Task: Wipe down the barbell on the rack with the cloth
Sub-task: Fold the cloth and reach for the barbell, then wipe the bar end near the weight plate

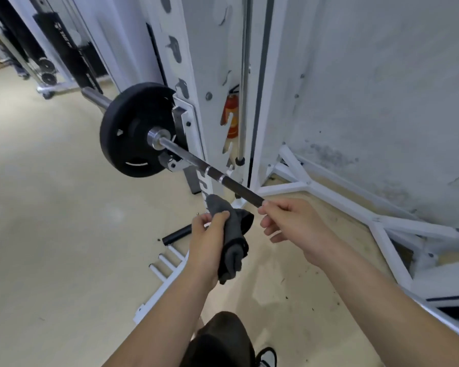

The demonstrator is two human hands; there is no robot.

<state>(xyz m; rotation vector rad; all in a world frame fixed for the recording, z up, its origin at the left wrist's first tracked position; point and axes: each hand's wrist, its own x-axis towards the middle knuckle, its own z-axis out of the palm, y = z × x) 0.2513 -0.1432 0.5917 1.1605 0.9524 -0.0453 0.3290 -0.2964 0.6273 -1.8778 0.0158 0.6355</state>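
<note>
The barbell (pixel 217 174) lies across the white rack (pixel 194 83), its dark shaft running from a black weight plate (pixel 133 133) down toward me. My right hand (pixel 294 221) grips the shaft just below the bare stretch, hiding the part underneath it. To its left, my left hand (pixel 210 245) holds a bunched dark grey cloth (pixel 233 242), which hangs just under the shaft without touching it.
A red fire extinguisher (pixel 231 112) stands behind the rack upright. White frame legs (pixel 355 207) spread over the floor at right, along a stained wall. Short white pegs (pixel 164 260) and a black tube (pixel 176 234) lie low beside my left hand. More gym machines stand far left.
</note>
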